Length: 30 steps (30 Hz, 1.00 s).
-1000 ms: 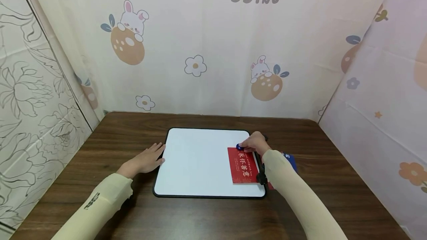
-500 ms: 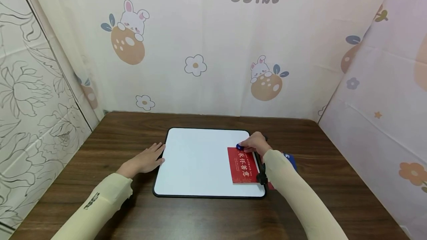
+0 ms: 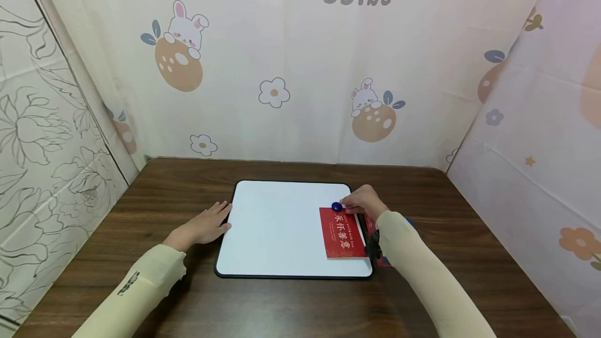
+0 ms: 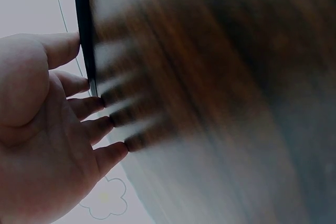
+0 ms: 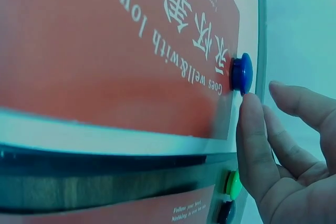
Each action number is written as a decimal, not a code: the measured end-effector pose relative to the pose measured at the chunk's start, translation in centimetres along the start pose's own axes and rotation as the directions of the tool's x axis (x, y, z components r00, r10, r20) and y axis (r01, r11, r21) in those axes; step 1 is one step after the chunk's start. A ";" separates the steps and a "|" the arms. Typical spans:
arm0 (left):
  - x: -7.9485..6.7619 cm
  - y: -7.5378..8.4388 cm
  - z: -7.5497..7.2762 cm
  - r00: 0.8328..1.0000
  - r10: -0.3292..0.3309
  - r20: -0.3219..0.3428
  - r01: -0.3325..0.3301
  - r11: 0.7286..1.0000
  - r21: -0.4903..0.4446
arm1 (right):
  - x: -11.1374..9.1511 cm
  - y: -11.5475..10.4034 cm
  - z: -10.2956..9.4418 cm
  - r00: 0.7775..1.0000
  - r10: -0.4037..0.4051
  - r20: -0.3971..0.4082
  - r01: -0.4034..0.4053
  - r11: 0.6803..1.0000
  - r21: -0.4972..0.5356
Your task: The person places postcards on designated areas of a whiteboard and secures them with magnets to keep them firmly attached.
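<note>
A whiteboard (image 3: pixel 277 228) with a black frame lies on the wooden table. On its right part is a red card (image 3: pixel 340 236) with white lettering. A round blue magnet (image 3: pixel 336 206) sits at the card's far edge, also seen as a blue magnet (image 5: pixel 242 73) in the right wrist view. My right hand (image 3: pixel 363 201) is just right of it; one fingertip is at the magnet's rim, and the thumb stands apart from it. My left hand (image 3: pixel 206 226) lies flat on the table, fingers spread, tips touching the board's left frame.
Right of the board, partly under my right forearm, lies another red card (image 5: pixel 131 211). A green magnet (image 5: pixel 234 184) and a dark magnet (image 5: pixel 227 212) are near it. A patterned curtain (image 3: pixel 300 67) hangs behind the table (image 3: pixel 281 306).
My right hand has drawn slightly right, off the blue magnet, which stays at the card's edge. The left hand and the board hold their places.
</note>
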State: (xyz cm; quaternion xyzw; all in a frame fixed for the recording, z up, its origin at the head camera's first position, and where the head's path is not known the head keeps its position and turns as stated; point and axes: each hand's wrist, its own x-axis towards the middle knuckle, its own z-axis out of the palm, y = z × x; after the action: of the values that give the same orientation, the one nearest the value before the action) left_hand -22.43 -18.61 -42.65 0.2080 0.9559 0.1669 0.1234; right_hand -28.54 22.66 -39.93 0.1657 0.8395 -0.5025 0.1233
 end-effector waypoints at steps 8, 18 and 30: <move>-0.1 -0.2 0.0 1.000 -0.001 0.006 0.001 1.000 -0.003 | -0.2 0.5 -1.0 0.999 -0.039 0.003 0.039 0.999 0.008; -0.1 -0.2 0.1 1.000 -0.007 0.005 0.007 1.000 0.002 | -0.6 1.2 -2.5 1.000 -0.023 -0.019 0.023 1.000 0.006; 0.0 0.1 0.2 1.000 -0.005 -0.004 0.005 1.000 0.003 | -1.0 1.9 -4.4 0.999 -0.032 -0.007 0.032 0.999 0.016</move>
State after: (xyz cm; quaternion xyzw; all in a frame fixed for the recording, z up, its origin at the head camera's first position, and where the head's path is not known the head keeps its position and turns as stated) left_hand -22.35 -18.50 -42.81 0.2056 0.9569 0.1657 0.1214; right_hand -27.07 27.29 -39.04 0.1548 0.8385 -0.5105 0.1110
